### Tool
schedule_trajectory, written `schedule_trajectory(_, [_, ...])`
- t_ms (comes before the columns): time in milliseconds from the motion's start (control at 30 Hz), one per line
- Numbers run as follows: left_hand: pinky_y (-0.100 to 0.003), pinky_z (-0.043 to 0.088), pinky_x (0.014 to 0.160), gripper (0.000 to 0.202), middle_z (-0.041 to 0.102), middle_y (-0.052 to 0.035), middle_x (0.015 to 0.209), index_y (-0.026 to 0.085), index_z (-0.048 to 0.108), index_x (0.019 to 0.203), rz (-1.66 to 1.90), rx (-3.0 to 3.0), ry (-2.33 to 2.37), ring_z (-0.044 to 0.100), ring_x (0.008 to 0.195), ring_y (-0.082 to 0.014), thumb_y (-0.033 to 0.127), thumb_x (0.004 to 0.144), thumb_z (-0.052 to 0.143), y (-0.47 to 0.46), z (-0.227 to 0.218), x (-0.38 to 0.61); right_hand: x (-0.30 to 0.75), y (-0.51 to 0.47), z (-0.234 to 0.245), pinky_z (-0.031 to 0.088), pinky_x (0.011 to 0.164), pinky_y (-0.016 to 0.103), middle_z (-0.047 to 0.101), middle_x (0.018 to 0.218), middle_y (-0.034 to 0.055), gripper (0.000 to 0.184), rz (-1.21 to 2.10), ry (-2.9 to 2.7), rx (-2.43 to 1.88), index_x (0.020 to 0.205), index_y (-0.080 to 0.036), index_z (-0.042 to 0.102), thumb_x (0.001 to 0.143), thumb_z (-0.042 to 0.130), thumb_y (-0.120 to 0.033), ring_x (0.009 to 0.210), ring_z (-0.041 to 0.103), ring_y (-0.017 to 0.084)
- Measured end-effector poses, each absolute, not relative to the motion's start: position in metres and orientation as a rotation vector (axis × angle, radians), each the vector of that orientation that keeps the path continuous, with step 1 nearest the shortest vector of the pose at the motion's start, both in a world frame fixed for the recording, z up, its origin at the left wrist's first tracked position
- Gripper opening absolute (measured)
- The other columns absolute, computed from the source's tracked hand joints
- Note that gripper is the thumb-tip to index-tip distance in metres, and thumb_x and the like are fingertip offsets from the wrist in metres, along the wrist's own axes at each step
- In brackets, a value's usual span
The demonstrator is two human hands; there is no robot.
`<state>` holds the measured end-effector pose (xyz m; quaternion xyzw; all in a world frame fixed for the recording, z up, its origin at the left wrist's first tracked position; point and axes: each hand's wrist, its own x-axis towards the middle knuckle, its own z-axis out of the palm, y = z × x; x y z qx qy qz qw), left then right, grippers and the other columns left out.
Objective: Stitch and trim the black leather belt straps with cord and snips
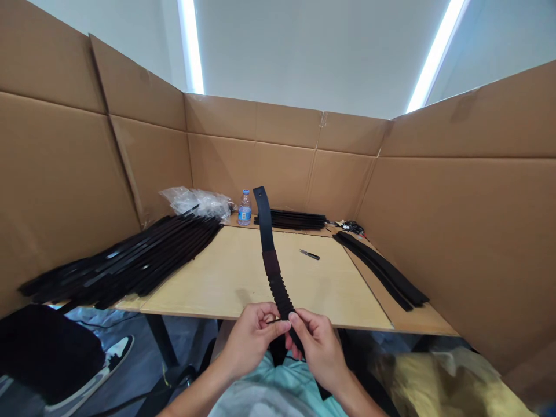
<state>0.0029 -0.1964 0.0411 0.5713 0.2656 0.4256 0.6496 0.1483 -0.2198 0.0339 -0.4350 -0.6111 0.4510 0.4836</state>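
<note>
Walls: cardboard walls (278, 168) surround the table (226, 278), upper frame.
Table: black strap stacks (130, 260) lie at left, more (377, 269) at right.
Strap: one black strap (266, 231) rises from the hands, lower centre, over the table.
Grips: left hand (254, 341) and right hand (319, 347) pinch it narrowly.
Nearby: small knife (309, 255), centre; water bottle (244, 208), far edge.

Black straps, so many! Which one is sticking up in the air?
It's the black strap pinched by the left hand and right hand, with a bunched-up lower part. The other straps lie in flat piles on the table.
</note>
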Motion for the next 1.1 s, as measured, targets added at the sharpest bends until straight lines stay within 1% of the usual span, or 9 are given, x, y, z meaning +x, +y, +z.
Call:
schedule_trajectory(133, [-0.032,0.052,0.054,0.03,0.059,0.0007,0.051,0.016,0.051,0.066,0.96,1.265,0.583,0.065,0.05,-0.0203,0.039,0.075,0.068,-0.1987,0.0445,0.0042,0.1491,-0.2187,0.0368,0.037,0.04,0.018,0.06,0.054,0.0036,0.056,1.197,-1.438,-1.048,0.067,-0.012,0.059,0.086,0.047,-0.063,0.041,0.049,0.008])
schedule_trajectory(333, [-0.026,0.047,0.048,0.031,0.047,0.0073,0.045,0.016,0.049,0.067,0.962,1.27,0.59,0.065,0.047,-0.0193,0.041,0.075,0.067,-0.1976,0.0455,0.0062,0.151,-0.2169,0.0385,0.038,0.045,0.019,0.065,0.059,0.008,0.058,1.441,-1.313,-0.956,0.072,-0.008,0.066,0.081,0.053,-0.064,0.044,0.052,0.009])
schedule_trajectory(500, [-0.023,0.042,0.044,0.031,0.05,0.0059,0.044,0.016,0.05,0.068,0.97,1.303,0.608,0.065,0.046,-0.0191,0.042,0.077,0.066,-0.1982,0.0437,0.0061,0.1539,-0.2154,0.035,0.038,0.047,0.02,0.066,0.062,0.0096,0.057,1.553,-1.304,-0.862,0.073,-0.007,0.068,0.084,0.054,-0.06,0.048,0.056,0.011])
schedule_trajectory(633, [-0.024,0.043,0.045,0.032,0.053,0.0041,0.046,0.016,0.052,0.07,0.978,1.319,0.6,0.065,0.048,-0.0192,0.044,0.078,0.065,-0.1999,0.0434,0.0062,0.1569,-0.215,0.036,0.04,0.049,0.02,0.068,0.066,0.0104,0.056,1.588,-1.32,-0.835,0.077,-0.007,0.068,0.085,0.053,-0.06,0.05,0.057,0.011])
schedule_trajectory(800, [-0.025,0.045,0.047,0.031,0.058,0.0012,0.049,0.015,0.054,0.071,0.996,1.327,0.619,0.064,0.048,-0.0186,0.043,0.078,0.065,-0.2011,0.043,0.0061,0.1579,-0.2167,0.0392,0.042,0.052,0.021,0.068,0.068,0.01,0.053,1.555,-1.352,-0.837,0.077,-0.007,0.068,0.084,0.056,-0.058,0.052,0.057,0.011])
schedule_trajectory(933, [-0.028,0.049,0.055,0.026,0.064,-0.0023,0.053,0.014,0.055,0.073,1.007,1.327,0.605,0.066,0.052,-0.0193,0.038,0.08,0.064,-0.2003,0.04,0.0067,0.1564,-0.2174,0.0376,0.039,0.047,0.019,0.06,0.055,0.0045,0.058,1.413,-1.429,-0.936,0.063,-0.009,0.063,0.086,0.049,-0.061,0.044,0.05,0.008])
schedule_trajectory(1000, [-0.029,0.05,0.056,0.025,0.065,-0.0033,0.054,0.014,0.056,0.075,1.019,1.324,0.614,0.066,0.054,-0.0192,0.037,0.08,0.064,-0.1995,0.0381,0.0079,0.1552,-0.2175,0.0356,0.036,0.044,0.018,0.056,0.05,0.0022,0.06,1.311,-1.461,-1.005,0.059,-0.011,0.06,0.087,0.046,-0.063,0.041,0.047,0.008])
schedule_trajectory(1100, [-0.03,0.051,0.056,0.024,0.064,-0.0021,0.054,0.014,0.057,0.079,1.025,1.305,0.583,0.066,0.053,-0.0194,0.037,0.081,0.063,-0.2,0.0372,0.0104,0.1535,-0.2178,0.034,0.035,0.042,0.018,0.053,0.048,0.001,0.062,1.185,-1.508,-1.075,0.058,-0.013,0.056,0.087,0.042,-0.066,0.04,0.046,0.008])
